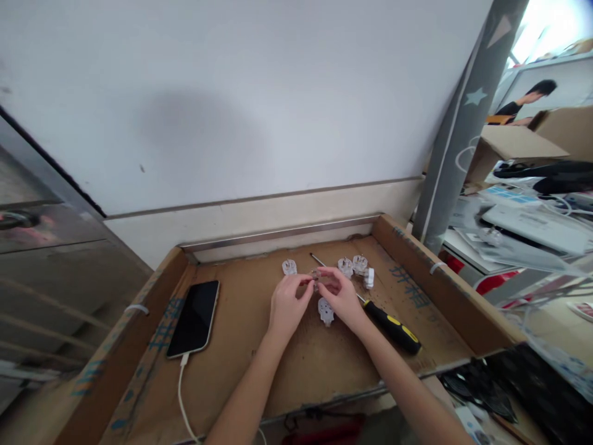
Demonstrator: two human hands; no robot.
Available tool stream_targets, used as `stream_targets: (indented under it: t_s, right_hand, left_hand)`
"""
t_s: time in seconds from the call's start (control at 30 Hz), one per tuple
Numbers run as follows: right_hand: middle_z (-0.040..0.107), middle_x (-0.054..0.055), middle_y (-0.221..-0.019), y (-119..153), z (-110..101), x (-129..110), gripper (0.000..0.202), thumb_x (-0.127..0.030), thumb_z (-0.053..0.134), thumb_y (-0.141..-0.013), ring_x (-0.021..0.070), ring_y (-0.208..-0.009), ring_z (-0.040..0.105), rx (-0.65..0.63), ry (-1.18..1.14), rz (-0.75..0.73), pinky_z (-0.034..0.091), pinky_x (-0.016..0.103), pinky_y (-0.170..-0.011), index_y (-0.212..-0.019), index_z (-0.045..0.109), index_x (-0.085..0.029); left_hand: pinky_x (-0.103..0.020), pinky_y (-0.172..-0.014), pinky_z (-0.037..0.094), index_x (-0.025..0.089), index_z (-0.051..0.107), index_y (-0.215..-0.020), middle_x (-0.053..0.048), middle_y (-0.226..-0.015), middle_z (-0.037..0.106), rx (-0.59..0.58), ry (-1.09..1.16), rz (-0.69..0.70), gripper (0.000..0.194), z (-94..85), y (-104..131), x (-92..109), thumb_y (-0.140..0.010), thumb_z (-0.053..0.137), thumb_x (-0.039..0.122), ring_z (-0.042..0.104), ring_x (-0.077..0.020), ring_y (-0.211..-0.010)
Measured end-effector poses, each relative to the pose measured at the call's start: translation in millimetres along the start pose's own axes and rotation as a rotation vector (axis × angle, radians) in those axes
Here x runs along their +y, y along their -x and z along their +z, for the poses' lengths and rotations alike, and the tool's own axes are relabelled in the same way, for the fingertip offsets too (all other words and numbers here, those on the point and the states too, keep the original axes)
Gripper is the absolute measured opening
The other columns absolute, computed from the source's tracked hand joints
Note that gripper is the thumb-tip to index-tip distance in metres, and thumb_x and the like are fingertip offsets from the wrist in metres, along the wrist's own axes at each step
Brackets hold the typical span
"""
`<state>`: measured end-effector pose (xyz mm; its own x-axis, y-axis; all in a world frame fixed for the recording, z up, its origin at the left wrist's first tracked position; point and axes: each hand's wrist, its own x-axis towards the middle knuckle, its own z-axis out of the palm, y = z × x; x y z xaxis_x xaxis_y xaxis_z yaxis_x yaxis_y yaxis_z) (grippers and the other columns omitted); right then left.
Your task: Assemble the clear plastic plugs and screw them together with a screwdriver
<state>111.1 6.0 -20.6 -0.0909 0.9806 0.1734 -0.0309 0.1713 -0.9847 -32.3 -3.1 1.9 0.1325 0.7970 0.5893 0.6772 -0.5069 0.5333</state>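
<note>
Between my fingertips is a small clear plastic plug part, partly covered by the fingers. My left hand pinches it from the left, and my right hand grips its other side. Just below, on the cardboard, lies a whitish translucent plug piece. Beyond my left hand sits a clear plug with its pins up. Two similar plugs, one nearer and one farther right, rest past my right hand beside a white plug piece. A black and yellow screwdriver lies partly under my right forearm.
A phone with a white cable lies at the left. Raised cardboard sides border the work surface, and a white panel stands behind. At the right are a grey post, cluttered tables and a seated person.
</note>
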Motion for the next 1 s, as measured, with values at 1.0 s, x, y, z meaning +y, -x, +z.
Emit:
stream_targets:
  t_s: [1.0]
  right_hand:
    - [0.054, 0.007, -0.107, 1.3, 0.4, -1.1, 0.036, -0.036, 0.048, -0.085, 0.009, -0.089, 0.054, 0.051, 0.15, -0.077, 0.05, 0.027, -0.076, -0.112, 0.051, -0.012]
  left_hand:
    - [-0.031, -0.078, 0.046, 0.022, 0.063, -0.095, -0.002, -0.091, 0.067, -0.063, -0.035, 0.047, 0.014, 2.0, -1.2, -0.3, -0.088, 0.051, 0.026, 0.059, -0.0169, -0.085]
